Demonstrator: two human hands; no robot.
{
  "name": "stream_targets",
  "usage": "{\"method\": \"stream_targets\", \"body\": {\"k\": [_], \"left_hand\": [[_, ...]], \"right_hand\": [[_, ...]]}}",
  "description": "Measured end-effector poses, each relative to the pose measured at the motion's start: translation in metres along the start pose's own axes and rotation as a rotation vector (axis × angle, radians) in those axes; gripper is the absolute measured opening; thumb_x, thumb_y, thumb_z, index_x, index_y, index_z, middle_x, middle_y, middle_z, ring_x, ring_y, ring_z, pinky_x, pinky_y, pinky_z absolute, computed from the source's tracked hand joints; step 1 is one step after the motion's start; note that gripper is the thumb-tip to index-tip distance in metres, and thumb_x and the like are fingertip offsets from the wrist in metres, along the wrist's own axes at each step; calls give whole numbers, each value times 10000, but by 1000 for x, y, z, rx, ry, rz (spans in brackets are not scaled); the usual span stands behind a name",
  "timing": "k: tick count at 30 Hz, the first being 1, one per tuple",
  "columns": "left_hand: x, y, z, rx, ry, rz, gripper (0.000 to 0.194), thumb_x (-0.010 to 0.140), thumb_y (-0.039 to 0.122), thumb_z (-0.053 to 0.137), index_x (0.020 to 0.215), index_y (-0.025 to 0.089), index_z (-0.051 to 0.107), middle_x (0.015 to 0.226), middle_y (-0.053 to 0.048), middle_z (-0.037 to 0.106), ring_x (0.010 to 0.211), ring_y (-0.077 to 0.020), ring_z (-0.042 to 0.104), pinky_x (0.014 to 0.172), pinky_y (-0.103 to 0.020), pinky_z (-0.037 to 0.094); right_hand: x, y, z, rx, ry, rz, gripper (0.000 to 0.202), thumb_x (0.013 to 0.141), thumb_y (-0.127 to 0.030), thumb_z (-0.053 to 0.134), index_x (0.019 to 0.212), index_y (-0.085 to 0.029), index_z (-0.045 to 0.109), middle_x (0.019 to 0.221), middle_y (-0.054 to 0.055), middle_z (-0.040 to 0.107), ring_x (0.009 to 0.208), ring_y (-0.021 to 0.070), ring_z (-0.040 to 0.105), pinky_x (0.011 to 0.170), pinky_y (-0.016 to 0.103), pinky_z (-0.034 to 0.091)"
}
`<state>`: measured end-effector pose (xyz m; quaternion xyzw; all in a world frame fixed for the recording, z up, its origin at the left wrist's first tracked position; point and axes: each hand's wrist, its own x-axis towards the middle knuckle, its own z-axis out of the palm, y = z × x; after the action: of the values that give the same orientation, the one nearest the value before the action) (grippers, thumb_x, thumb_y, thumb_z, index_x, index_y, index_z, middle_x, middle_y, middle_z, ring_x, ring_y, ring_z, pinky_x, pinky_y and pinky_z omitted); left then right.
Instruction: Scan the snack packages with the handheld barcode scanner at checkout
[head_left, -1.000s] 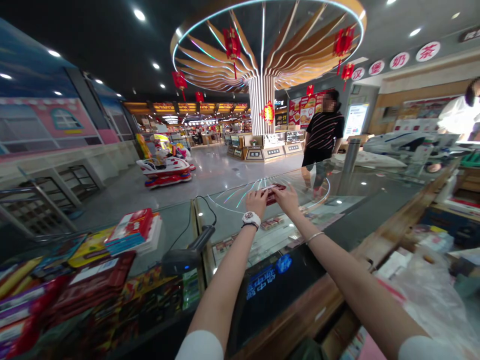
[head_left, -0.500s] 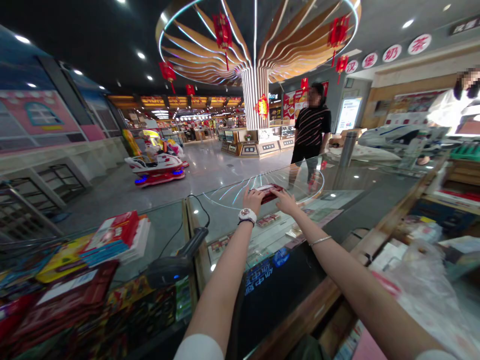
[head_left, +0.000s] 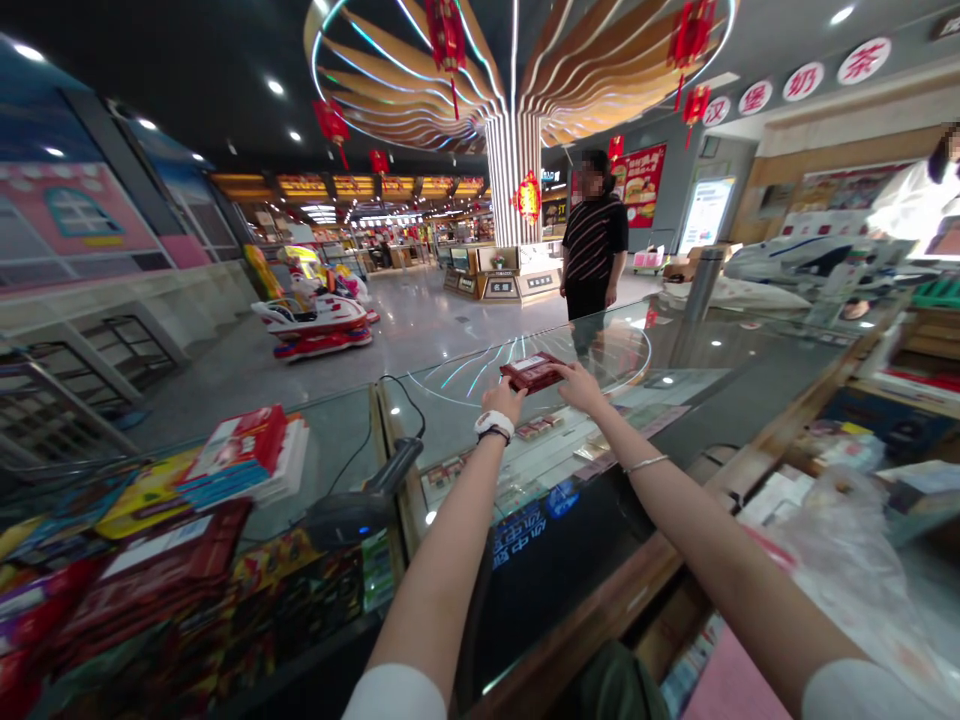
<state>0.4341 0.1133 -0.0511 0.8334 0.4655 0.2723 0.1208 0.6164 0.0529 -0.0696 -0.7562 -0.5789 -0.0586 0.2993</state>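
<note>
Dark red packet (head_left: pixel 534 371) is over the glass counter (head_left: pixel 457 385), its 8 o'clock corner clamped in the left hand (head_left: pixel 504 400); the right hand (head_left: pixel 581 388) touches its 3 o'clock end, grip unclear. Outward, 1 scanner (head_left: pixel 375 492) lies at 8 o'clock, 1 person (head_left: pixel 596 238) stands at 1 o'clock.

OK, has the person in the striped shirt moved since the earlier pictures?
Yes, leftward in the view: the person now stands closer to the striped pillar.

Glass counter (head_left: pixel 480 367): smooth, glossy. Right of it: wooden edge (head_left: pixel 772 440), brown; plastic bag (head_left: pixel 847 560), translucent, crinkled.
</note>
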Motion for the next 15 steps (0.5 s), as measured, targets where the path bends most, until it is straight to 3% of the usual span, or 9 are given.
{"method": "stream_targets", "body": {"k": [3, 6, 15], "left_hand": [[-1, 0, 0, -75, -47, 5, 329, 933, 347, 602, 1216, 192, 665, 1180, -116, 734, 1094, -272, 685, 968, -408, 487], [-1, 0, -2, -100, -63, 3, 292, 949, 329, 572, 1174, 195, 700, 1194, -103, 731, 1126, -258, 669, 971, -377, 484], [-2, 4, -9, -125, -69, -36, 240, 933, 279, 599, 1107, 213, 751, 1186, -87, 738, 1136, -237, 666, 1000, -336, 468]], "right_hand": [[5, 6, 3, 140, 18, 19, 615, 750, -119, 561, 1363, -163, 569, 1264, 150, 623, 1128, 274, 615, 1010, 397, 488], [10, 10, 4, 256, 18, 28, 571, 720, -100, 557, 1285, -170, 601, 1226, 109, 674, 1148, 256, 610, 1037, 400, 476], [16, 13, 8, 339, -16, 80, 426, 736, -70, 540, 1132, -184, 648, 1097, 65, 749, 1010, 190, 703, 961, 353, 528]]}}
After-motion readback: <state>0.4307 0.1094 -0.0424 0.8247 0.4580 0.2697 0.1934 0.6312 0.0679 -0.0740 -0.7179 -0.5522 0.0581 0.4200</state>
